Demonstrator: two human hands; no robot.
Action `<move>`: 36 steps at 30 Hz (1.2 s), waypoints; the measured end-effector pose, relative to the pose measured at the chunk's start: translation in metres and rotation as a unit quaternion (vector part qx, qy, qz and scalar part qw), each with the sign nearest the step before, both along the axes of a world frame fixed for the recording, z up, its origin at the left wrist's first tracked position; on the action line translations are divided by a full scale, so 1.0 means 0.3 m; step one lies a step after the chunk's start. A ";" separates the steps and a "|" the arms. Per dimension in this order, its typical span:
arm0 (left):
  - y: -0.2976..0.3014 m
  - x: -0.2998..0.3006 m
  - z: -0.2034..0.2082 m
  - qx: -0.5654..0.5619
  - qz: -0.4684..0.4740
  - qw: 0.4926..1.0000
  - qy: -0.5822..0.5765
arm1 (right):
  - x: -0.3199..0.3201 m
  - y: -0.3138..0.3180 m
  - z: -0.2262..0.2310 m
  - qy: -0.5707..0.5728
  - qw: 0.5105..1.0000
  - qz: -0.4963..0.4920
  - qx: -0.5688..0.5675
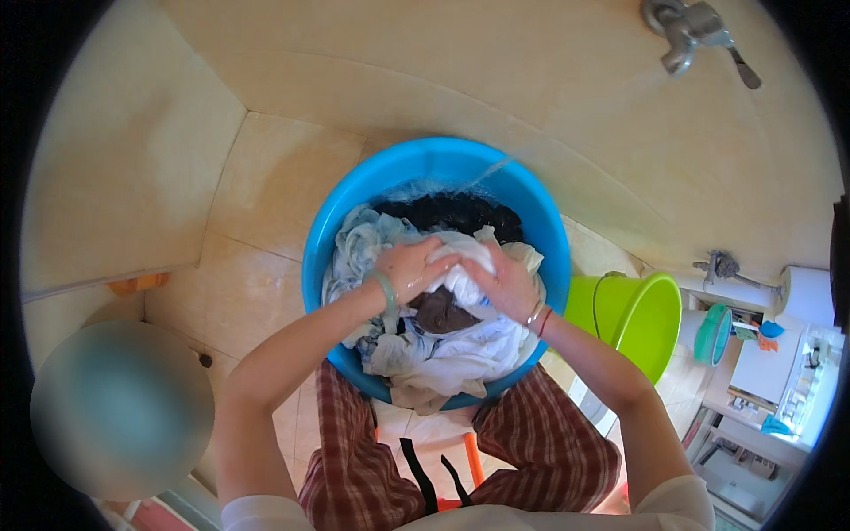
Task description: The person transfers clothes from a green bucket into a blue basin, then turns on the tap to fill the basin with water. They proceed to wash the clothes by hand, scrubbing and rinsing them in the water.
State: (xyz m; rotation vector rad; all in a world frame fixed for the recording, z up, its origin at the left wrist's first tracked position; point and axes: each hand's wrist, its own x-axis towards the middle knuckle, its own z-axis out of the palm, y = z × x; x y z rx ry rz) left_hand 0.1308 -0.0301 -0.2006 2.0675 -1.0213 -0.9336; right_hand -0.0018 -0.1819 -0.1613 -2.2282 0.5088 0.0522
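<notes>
A large blue basin (440, 152) full of wet clothes stands in front of me, between my knees. My left hand (412, 270) and my right hand (509, 281) are both closed on a bunched white garment (462, 250) near the basin's middle. A green bangle circles my left wrist; a bracelet and a red string are on the right one. Beneath the garment lie a dark brown cloth (438, 311) and more white clothes (460, 358), some hanging over the near rim. Black clothing (452, 215) sits in water at the far side, with pale bluish clothes (363, 234) at the left.
A thin stream of water falls into the basin's far side. The metal tap (686, 40) is on the wall at upper right. A lime-green bucket (651, 323) stands close right of the basin. Tiled walls border the far and left sides. Shelves (753, 460) stand at far right.
</notes>
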 end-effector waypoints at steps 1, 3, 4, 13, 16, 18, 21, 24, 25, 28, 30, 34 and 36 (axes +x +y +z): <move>0.014 -0.020 0.038 0.006 -0.011 1.000 0.019 | -0.034 0.027 0.025 -0.023 0.999 0.001 -0.028; 0.062 -0.064 0.067 0.002 -0.035 0.999 0.007 | -0.103 0.075 0.058 -0.010 0.999 0.023 -0.029; 0.088 -0.092 0.062 0.005 -0.042 0.999 0.007 | -0.135 0.098 0.058 0.000 0.999 0.034 -0.027; 0.178 -0.200 -0.035 0.006 -0.027 0.998 -0.058 | -0.205 0.167 -0.097 -0.006 0.987 0.090 -0.130; 0.174 -0.180 -0.115 -0.029 0.011 0.997 -0.071 | -0.175 0.173 -0.169 0.005 0.980 0.111 -0.165; 0.168 -0.177 -0.106 -0.025 0.021 0.998 -0.056 | -0.144 0.159 -0.154 0.034 0.978 0.120 -0.169; 0.185 -0.158 -0.046 0.019 0.000 0.999 -0.050 | -0.110 0.150 -0.063 0.049 0.975 0.152 -0.152; 0.170 -0.085 0.089 0.074 -0.131 0.962 -0.228 | -0.031 0.056 0.095 -0.029 0.950 0.208 -0.233; 0.135 -0.045 0.100 0.053 -0.126 0.966 -0.219 | -0.002 0.014 0.106 -0.087 0.925 0.228 -0.290; -0.011 0.056 0.048 -0.011 -0.096 0.975 -0.200 | 0.122 -0.118 -0.038 -0.037 0.956 0.143 -0.255; -0.117 0.098 -0.095 -0.006 -0.062 0.970 -0.233 | 0.191 -0.168 -0.174 0.029 0.952 0.131 -0.276; -0.227 0.138 -0.245 0.118 -0.066 0.971 -0.195 | 0.221 -0.216 -0.330 0.154 0.953 0.117 -0.231; -0.237 0.132 -0.244 0.159 -0.083 0.972 -0.151 | 0.199 -0.225 -0.354 0.198 0.951 0.124 -0.204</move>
